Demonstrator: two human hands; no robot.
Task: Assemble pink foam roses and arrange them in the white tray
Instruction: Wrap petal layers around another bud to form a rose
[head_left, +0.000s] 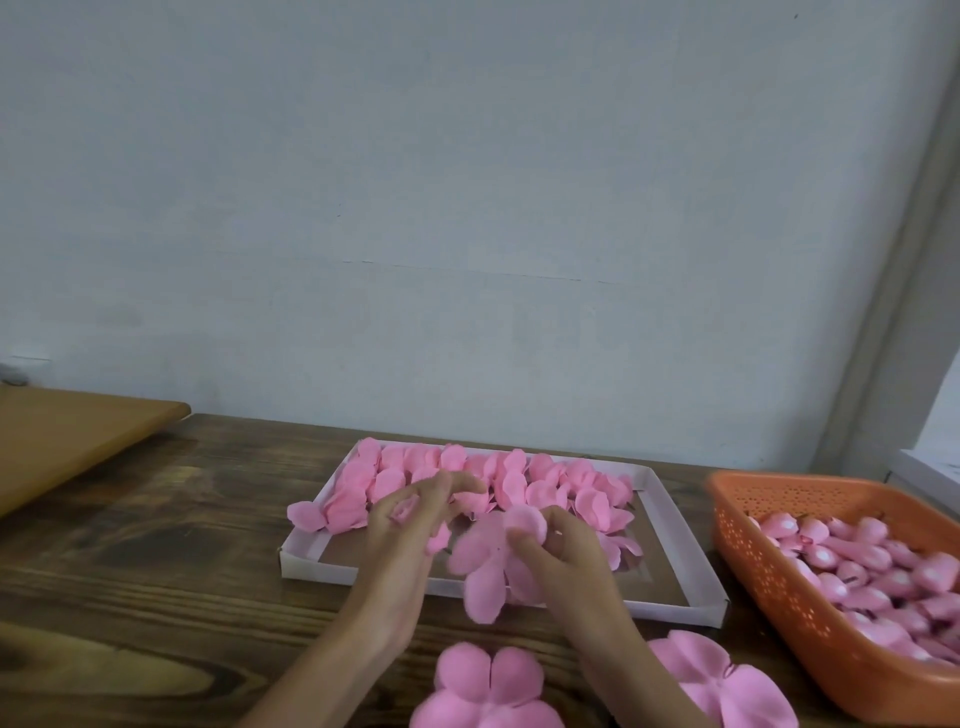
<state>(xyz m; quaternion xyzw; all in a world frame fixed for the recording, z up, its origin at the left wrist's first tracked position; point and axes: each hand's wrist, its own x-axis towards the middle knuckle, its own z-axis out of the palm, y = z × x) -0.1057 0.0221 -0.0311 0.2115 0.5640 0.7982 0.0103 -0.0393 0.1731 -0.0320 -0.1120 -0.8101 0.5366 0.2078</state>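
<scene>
Wooden table (156, 571), tan board (67, 441), wall (467, 208)

Bare tabletop (156, 545) lay open to my left, while the orange basket (769, 587) hemmed in my right and loose petal sheets (488, 686) crowded the near edge before the white tray (670, 610).

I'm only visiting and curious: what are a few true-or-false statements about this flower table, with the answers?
1. The basket at the right is orange. True.
2. That basket holds green leaves. False: it holds pink buds.
3. The white tray is packed to its near edge. False: the roses fill its far part, and much of the near floor shows bare.
4. On the table, nearest the person, lie flat pink petal pieces. True.
5. The right hand grips a pink flower piece. True.
</scene>
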